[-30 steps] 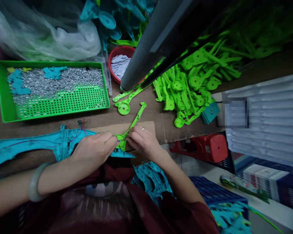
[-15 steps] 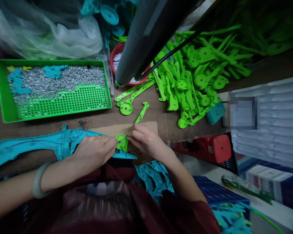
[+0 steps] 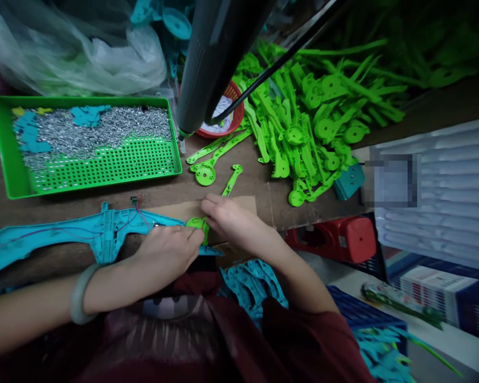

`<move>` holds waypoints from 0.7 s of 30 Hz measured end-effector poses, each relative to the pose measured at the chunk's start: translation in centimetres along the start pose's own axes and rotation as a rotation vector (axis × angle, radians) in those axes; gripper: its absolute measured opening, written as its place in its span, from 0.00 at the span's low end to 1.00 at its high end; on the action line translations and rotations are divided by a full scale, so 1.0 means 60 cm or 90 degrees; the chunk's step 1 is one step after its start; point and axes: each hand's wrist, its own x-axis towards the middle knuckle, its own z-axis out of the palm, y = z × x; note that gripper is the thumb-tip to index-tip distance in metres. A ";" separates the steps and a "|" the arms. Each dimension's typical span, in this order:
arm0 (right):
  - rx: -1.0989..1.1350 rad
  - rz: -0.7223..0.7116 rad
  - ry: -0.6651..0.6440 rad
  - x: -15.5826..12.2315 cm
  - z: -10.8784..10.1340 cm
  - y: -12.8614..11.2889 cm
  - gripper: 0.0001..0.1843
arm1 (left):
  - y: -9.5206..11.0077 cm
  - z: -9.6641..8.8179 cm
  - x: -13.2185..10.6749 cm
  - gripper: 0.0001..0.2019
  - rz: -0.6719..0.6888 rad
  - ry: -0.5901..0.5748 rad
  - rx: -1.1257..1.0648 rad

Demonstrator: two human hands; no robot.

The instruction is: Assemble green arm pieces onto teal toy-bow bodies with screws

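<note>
A green plastic part with a round cup and a long arm lies over the near end of a long blue plastic shell. My left hand is closed at the cup's near side; its fingertips are curled under, so what they grip is hidden. Across the part, where cup meets arm, my right hand is closed on it, with the arm's far end sticking out beyond the fingers. Thin red and blue wires run along the blue shell to a small circuit board.
A green perforated tray of small metal screws and blue pieces stands at left. Behind the hands lie loose green parts, a red basket and a large green pile. A thick grey pole slants overhead. A red stool stands right.
My left hand has moved right and slightly down, over the green cup. My right hand has shifted slightly left and up, its fingers now nearer the cup's far edge.
</note>
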 end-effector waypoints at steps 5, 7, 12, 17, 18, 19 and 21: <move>-0.038 -0.030 0.058 -0.005 0.014 0.002 0.09 | -0.018 -0.005 -0.005 0.09 -0.043 0.016 -0.020; -0.051 -0.040 0.083 -0.007 0.020 0.002 0.09 | -0.029 -0.011 -0.006 0.08 -0.065 0.036 -0.072; -0.097 -0.043 0.118 -0.012 0.026 0.003 0.06 | -0.029 -0.039 0.007 0.09 -0.082 -0.037 -0.074; -0.112 -0.130 0.206 -0.037 0.048 0.000 0.07 | -0.024 -0.061 0.034 0.08 -0.114 -0.115 -0.047; -0.095 -0.150 0.227 -0.043 0.055 -0.002 0.09 | -0.025 -0.063 0.040 0.08 -0.116 -0.118 -0.058; -0.070 -0.163 0.246 -0.049 0.063 -0.004 0.11 | -0.027 -0.065 0.044 0.08 -0.119 -0.119 -0.061; -0.020 -0.164 0.272 -0.057 0.076 -0.010 0.13 | -0.029 -0.067 0.050 0.08 -0.117 -0.119 -0.052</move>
